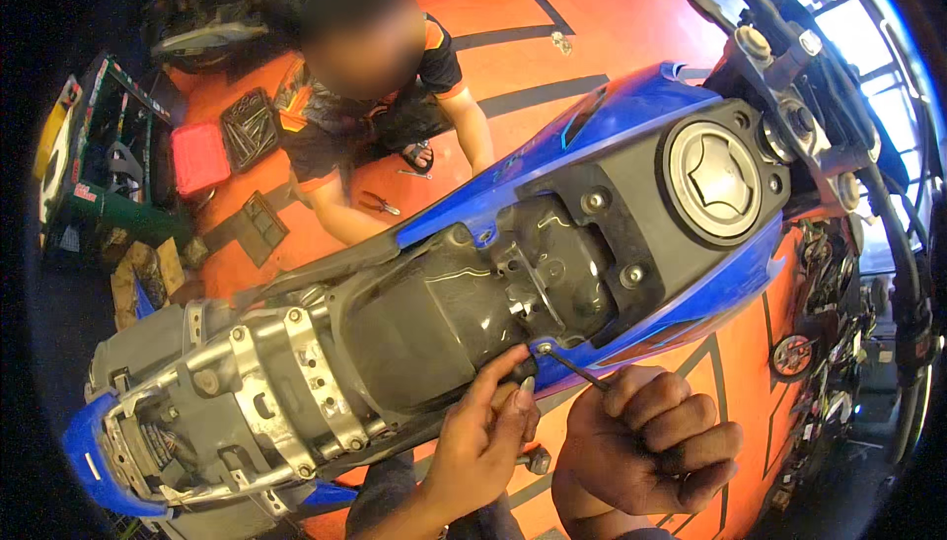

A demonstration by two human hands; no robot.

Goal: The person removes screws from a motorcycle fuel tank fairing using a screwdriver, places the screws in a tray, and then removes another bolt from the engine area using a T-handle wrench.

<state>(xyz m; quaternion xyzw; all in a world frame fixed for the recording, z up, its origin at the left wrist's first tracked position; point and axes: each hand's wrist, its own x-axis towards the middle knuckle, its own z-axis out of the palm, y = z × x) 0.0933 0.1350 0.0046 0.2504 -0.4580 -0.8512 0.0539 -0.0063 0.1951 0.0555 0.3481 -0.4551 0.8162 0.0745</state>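
A motorcycle stripped of its seat lies across the view, with a blue side panel [676, 298] along its near edge and a bolt [543, 349] at that panel's rear end. My right hand [646, 441] is closed round a thin dark metal tool [577, 367], apparently a hex key, whose tip is at the bolt. My left hand [488, 436] is just left of it, index finger stretched to the panel edge beside the bolt, other fingers bent and partly hidden, with nothing visible held. The fuel cap [715, 180] sits farther up the tank.
A co-worker [355, 116] crouches across the bike, arms reaching to its far side. On the orange floor are pliers [380, 203], a red tool case [197, 155] and a dark tray of tools [249, 131]. A green tool cart [109, 195] stands left, motorcycle forks [848, 155] at right.
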